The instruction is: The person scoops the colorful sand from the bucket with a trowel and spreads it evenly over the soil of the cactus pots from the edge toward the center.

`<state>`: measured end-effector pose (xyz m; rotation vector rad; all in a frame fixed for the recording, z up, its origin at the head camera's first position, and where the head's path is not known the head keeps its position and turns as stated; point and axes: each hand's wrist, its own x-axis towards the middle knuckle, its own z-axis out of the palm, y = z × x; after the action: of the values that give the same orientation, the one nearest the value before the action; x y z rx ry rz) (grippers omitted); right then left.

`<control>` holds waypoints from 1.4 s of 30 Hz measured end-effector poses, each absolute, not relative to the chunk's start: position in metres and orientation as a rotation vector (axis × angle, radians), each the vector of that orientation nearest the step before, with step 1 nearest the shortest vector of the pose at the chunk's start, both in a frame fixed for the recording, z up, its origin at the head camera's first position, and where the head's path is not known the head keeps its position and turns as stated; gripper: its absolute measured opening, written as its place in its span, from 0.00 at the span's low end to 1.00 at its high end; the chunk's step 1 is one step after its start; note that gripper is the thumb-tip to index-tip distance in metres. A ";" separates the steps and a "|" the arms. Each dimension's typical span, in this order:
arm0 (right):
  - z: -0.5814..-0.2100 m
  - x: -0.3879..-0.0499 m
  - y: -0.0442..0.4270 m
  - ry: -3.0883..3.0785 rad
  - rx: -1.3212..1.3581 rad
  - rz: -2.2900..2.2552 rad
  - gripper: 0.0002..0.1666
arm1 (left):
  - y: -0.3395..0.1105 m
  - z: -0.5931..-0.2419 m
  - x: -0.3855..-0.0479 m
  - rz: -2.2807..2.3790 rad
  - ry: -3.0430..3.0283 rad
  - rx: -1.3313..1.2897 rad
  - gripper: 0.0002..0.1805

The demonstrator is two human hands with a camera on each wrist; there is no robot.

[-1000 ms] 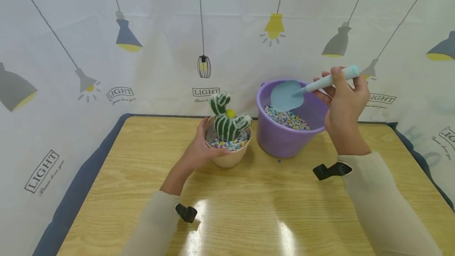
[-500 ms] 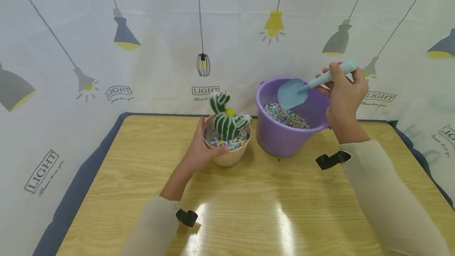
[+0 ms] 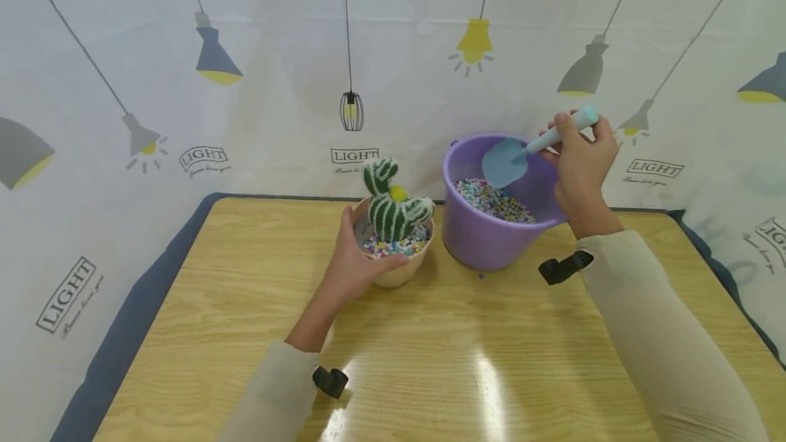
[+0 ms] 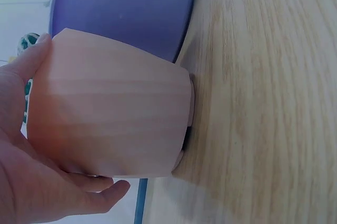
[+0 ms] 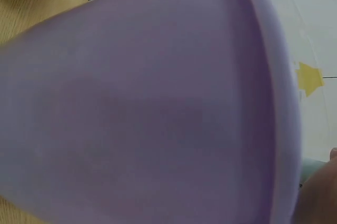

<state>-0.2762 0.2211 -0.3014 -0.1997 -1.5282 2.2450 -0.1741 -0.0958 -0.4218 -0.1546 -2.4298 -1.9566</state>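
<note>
My left hand [image 3: 359, 261] grips the left side of a beige pot [image 3: 396, 274], its thumb along the near rim; the left wrist view shows the hand [image 4: 47, 182] against the pot [image 4: 110, 108]. A green and white knitted cactus [image 3: 391, 218] stands in the pot among colourful pebbles [image 3: 399, 247]. In my right hand [image 3: 583, 169] is the handle of a light blue scoop [image 3: 505, 163], whose blade hangs inside the mouth of a purple bucket [image 3: 485, 244], over more pebbles [image 3: 491, 200]. The bucket wall [image 5: 147, 103] fills most of the right wrist view.
The wooden table [image 3: 258, 312] ends at a dark blue edge along the back and sides. Behind stands a white backdrop [image 3: 276, 87] printed with lamps. A small blue pebble [image 3: 482, 277] lies in front of the bucket.
My right hand and the scoop's handle have shifted left and slightly up; the blade has moved a little right, farther into the bucket's mouth. My left thumb has slid slightly right along the pot.
</note>
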 end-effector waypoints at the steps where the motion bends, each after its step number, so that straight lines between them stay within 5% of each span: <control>1: -0.302 -0.277 0.221 -1.540 -0.207 2.239 0.21 | -0.096 -0.421 -0.175 -1.956 -2.436 -0.155 0.72; 14: -0.320 -0.286 0.217 -1.674 -0.212 2.160 0.13 | -0.102 -0.386 -0.171 -2.031 -2.500 -0.242 0.64; 24: -0.322 -0.288 0.214 -1.777 -0.182 2.138 0.13 | -0.107 -0.419 -0.186 -2.010 -2.513 -0.233 0.68; 42: -0.328 -0.287 0.207 -2.333 0.048 1.690 0.14 | -0.108 -0.418 -0.185 -2.036 -2.474 -0.275 0.68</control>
<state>-0.2873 0.2067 -0.3284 0.0477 -2.3328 1.6900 -0.1848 -0.1080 -0.4177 -0.2749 -2.4744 -2.0362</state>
